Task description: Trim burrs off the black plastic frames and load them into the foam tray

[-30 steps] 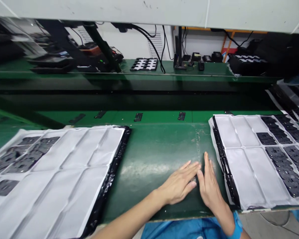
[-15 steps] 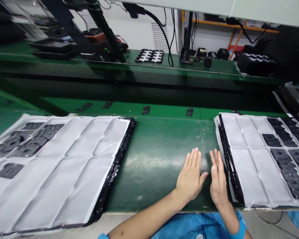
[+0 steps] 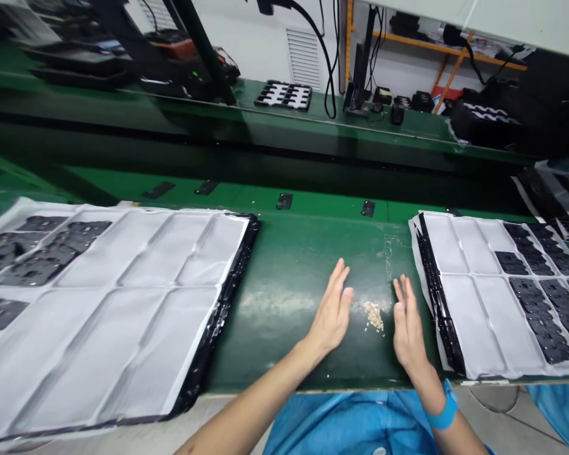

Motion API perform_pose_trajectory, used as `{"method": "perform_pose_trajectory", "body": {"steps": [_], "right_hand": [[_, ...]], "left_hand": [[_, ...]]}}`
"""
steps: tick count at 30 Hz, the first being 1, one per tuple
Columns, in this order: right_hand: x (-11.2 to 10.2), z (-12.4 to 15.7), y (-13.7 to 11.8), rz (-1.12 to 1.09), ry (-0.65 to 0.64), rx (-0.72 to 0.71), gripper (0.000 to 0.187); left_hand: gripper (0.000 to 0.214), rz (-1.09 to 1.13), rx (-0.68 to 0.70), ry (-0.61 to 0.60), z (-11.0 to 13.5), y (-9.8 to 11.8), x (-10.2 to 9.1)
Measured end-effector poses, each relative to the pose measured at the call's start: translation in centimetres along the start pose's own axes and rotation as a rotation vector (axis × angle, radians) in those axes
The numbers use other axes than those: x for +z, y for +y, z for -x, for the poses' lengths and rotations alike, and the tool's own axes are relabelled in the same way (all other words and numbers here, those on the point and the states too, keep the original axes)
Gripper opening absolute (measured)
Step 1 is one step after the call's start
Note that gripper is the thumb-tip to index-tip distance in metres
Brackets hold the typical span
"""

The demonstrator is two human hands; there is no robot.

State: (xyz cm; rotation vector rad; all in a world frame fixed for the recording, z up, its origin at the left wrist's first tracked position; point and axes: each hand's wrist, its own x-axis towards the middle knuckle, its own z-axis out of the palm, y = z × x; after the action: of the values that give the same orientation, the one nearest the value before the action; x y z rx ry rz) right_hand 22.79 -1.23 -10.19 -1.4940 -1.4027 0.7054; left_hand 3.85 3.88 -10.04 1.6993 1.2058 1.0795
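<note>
Between my two hands, on the green bench top, lies a small heap of tiny pale bits; I cannot make out what they are. My left hand is left of the heap, its fingers stretched out and its palm turned toward it. On the other side stands my right hand, held on edge with the fingers straight. Neither hand holds anything. A blue band circles my right wrist.
Large white compartment trays with flat black parts lie at left; a similar stack stands close to my right hand. More black parts lie along the green strip behind. A shelf with cables is beyond.
My left hand has moved left and turned more on edge, away from my right hand. The pale heap now shows between them. The view has shifted slightly.
</note>
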Motion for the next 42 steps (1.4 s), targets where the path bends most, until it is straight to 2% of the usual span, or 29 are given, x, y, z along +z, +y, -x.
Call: {"method": "perform_pose_trajectory", "body": {"steps": [4,7,10,14,17,20,22,25,28,30,33,35,36,39,42], "right_hand": [[1.4,0.7,-0.5,-0.085,-0.161,-0.01,0.061],[1.8,1.3,-0.7,-0.177,-0.222,0.012,0.062],[1.6,1.6,-0.8,-0.245,-0.2,0.024,0.06],[1.1,1.6,-0.7,-0.256,-0.08,0.021,0.057],[0.6,1.2,-0.6,-0.191,0.059,0.01,0.05],[0.0,0.8,-0.8,-0.085,0.145,-0.048,0.037],[-0.3,0.7,-1.2,-0.053,0.155,-0.087,0.039],[-0.2,0.9,-1.8,-0.048,0.171,-0.101,0.049],[0.2,0.9,-2.0,0.005,0.199,-0.05,0.047],[0.5,0.4,-2.0,0.043,0.192,-0.054,0.038],[1.0,-1.0,-2.4,0.053,0.159,-0.114,0.023],[1.4,-2.1,-3.3,0.017,0.144,-0.115,0.025],[1.5,-2.8,-4.0,-0.01,0.145,-0.097,0.025],[1.4,-4.7,-6.3,-0.093,0.15,-0.042,0.027],[0.7,-6.1,-8.3,-0.182,0.127,0.005,0.033]], "left_hand": [[0.053,0.055,0.064,-0.148,0.9,0.4,1.6],[0.051,0.039,0.06,-0.119,0.4,1.3,1.0],[0.048,-0.196,0.071,-0.086,-1.7,2.4,-2.3],[0.042,-0.491,0.019,-0.084,-7.0,3.1,-8.6],[0.036,-0.638,-0.131,-0.003,-12.4,1.9,-13.2],[0.033,-0.772,-0.315,0.074,-17.7,-0.3,-16.3],[0.036,-0.83,-0.414,0.075,-20.7,-1.6,-17.0],[0.039,-0.875,-0.503,0.043,-23.8,-3.0,-16.6],[0.039,-0.866,-0.544,-0.007,-26.0,-3.4,-15.7],[0.038,-0.829,-0.539,-0.055,-26.9,-2.9,-15.3],[0.033,-0.749,-0.453,-0.146,-26.6,-1.0,-14.5],[0.021,-0.67,-0.359,-0.239,-24.8,1.2,-13.2],[0.015,-0.622,-0.309,-0.298,-23.4,2.5,-12.5],[0.015,-0.479,-0.19,-0.485,-18.2,6.6,-10.1],[0.026,-0.354,-0.101,-0.551,-13.2,9.7,-8.2]]}}
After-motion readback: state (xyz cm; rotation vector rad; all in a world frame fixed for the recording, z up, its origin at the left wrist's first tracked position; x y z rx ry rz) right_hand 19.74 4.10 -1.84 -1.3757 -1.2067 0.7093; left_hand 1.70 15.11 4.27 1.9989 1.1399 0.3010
